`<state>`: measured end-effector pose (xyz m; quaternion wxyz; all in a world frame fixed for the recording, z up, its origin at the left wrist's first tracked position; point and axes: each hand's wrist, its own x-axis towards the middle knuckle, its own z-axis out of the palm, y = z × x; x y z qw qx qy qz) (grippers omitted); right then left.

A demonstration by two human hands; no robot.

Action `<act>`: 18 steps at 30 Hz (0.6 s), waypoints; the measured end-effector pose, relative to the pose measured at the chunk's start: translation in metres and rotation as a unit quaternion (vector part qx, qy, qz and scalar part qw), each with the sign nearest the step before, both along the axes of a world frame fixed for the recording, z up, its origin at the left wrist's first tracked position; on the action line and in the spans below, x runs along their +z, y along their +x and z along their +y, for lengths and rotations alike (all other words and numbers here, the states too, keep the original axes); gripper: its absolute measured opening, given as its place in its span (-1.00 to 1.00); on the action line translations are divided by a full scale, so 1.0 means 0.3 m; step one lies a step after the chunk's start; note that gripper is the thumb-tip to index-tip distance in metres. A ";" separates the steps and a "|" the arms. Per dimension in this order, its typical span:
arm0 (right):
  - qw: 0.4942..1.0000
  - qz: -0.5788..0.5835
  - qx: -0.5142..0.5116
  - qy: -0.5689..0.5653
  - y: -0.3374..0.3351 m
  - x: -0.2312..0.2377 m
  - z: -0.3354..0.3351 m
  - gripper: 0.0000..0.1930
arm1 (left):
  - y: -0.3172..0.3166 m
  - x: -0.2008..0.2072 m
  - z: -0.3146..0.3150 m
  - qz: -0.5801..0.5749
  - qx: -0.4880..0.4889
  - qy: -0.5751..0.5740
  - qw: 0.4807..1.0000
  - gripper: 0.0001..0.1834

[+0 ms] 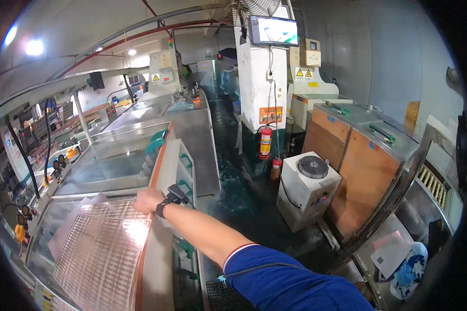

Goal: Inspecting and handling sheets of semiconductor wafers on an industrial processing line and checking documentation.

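Right fingers grip the patterned panel, its long axis pointing away.

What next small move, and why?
Probably bring the left hand to the left edge of the thin, copper-coloured, patterned rectangular panel: only the right hand is in view, at the panel's upper right corner.

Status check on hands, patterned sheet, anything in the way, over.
Left hand out of view. Right hand at patterned sheet's upper right corner, grip unclear. Sheet over the machine; plain sheet juts out at left. Nothing visibly blocking the hand.
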<state>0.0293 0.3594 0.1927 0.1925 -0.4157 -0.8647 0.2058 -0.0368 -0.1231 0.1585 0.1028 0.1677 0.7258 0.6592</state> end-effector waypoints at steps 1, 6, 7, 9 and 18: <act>1.000 0.000 0.002 -0.011 0.005 0.005 -0.004 -0.51 | 0.002 0.001 0.002 0.000 0.002 0.000 1.000 -0.63; 1.000 -0.003 -0.003 0.001 -0.010 -0.007 -0.007 -0.52 | 0.006 0.006 -0.004 0.000 0.005 0.008 1.000 -0.63; 1.000 -0.009 -0.006 0.012 -0.017 -0.013 -0.009 -0.52 | 0.008 0.010 -0.002 0.001 0.006 0.010 1.000 -0.63; 1.000 -0.015 -0.006 0.024 -0.023 0.001 -0.026 -0.51 | 0.006 0.009 -0.007 0.002 0.010 0.010 1.000 -0.63; 1.000 -0.011 0.004 0.016 -0.002 0.009 -0.019 -0.52 | -0.002 0.011 -0.018 0.003 0.021 0.020 1.000 -0.63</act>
